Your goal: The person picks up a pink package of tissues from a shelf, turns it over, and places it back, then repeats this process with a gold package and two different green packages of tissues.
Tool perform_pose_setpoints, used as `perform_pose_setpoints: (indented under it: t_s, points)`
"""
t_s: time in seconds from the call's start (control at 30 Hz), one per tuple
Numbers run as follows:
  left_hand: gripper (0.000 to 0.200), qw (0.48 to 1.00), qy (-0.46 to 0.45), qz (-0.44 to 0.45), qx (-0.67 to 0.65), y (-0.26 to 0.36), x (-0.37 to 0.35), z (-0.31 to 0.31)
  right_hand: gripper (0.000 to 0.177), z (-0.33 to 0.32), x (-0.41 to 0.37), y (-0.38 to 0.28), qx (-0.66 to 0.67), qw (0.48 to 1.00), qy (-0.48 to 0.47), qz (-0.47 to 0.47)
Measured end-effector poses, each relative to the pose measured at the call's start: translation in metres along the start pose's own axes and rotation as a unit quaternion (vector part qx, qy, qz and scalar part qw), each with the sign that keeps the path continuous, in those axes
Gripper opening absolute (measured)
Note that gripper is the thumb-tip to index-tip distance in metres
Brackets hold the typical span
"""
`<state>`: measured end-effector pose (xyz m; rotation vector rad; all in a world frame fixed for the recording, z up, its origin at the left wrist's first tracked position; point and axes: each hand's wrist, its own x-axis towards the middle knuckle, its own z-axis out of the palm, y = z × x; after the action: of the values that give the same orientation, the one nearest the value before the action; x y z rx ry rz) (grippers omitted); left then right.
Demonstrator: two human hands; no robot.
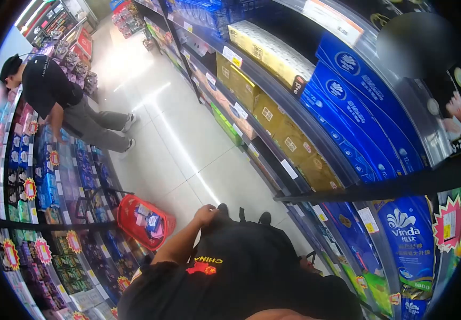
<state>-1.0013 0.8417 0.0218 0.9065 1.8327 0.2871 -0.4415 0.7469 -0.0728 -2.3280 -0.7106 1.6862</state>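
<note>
My left hand (207, 215) hangs in front of my black shirt, above the pale tiled floor. Its fingers look curled together, and I see nothing held in them. To its left stands a red shopping basket (127, 226) on the floor, with several pink, white and blue packs (150, 221) inside. My right hand does not show; that side is covered by my shirt. Near my right hip a small dark and red object (310, 260) is partly visible, too little to name.
Shelves on the right hold blue Vinda packs (403, 234), gold boxes (294, 141) and a pale yellow pack (270, 50). Packaged goods fill the left shelf (46, 176), where another person (54, 88) in dark clothes leans in. The tiled aisle (171, 138) runs between them.
</note>
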Motion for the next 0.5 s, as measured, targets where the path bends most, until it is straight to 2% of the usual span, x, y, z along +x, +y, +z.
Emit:
perform_pose_setpoints:
  t_s: [0.07,0.13,0.2,0.5]
  points:
    - [0.049,0.997,0.041,0.028,0.058,-0.026,0.019,-0.029,0.031,0.016,-0.006,-0.007,0.02,1.0,0.008,0.002]
    - [0.05,0.997,0.065,0.027,0.012,-0.064,0.043,-0.048,0.031,0.034,-0.013,-0.014,0.043,0.999,0.013,0.003]
    - [0.05,0.996,0.082,-0.025,-0.024,-0.084,0.049,-0.065,0.031,0.054,-0.018,-0.016,0.073,0.997,0.019,0.006]
    - [0.049,1.0,0.016,-0.005,0.011,-0.142,0.051,-0.11,0.031,0.172,-0.005,-0.031,0.242,0.97,0.026,0.017]
